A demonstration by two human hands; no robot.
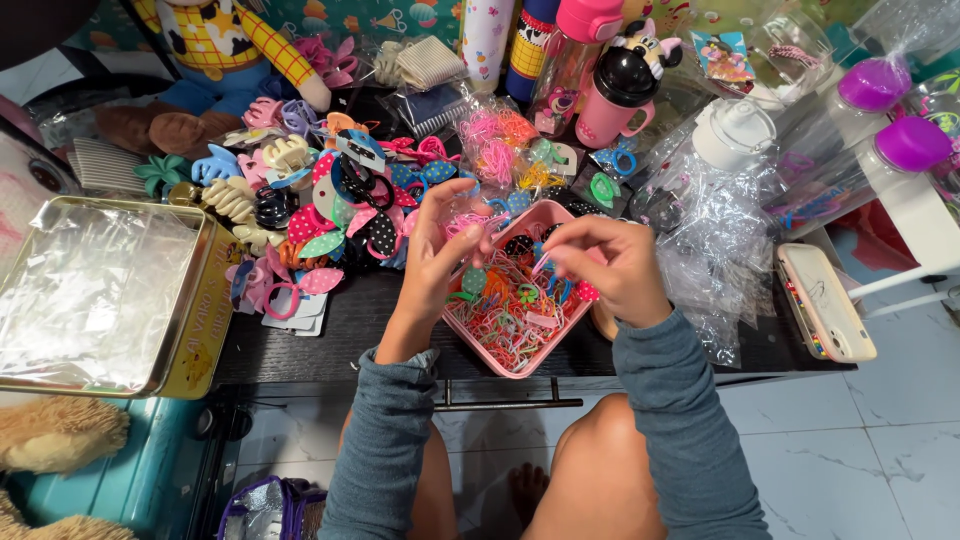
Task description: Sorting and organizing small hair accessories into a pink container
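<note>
A pink square box (470, 330) full of small coloured elastic hair bands sits on the dark table in front of me. My left hand (432, 258) hovers over its left side, fingers curled around a few pink bands. Over the box's right side, my right hand (612, 265) pinches a thin band between thumb and fingertips. Both wrists wear grey-blue sleeves.
Hair clips and bows (310, 200) are heaped to the left. A gold tin (200, 330) lined with plastic stands at far left. Drink bottles (615, 95), crinkled plastic bags (715, 235) and a phone (825, 300) lie behind and right. My bare knees show below the table edge.
</note>
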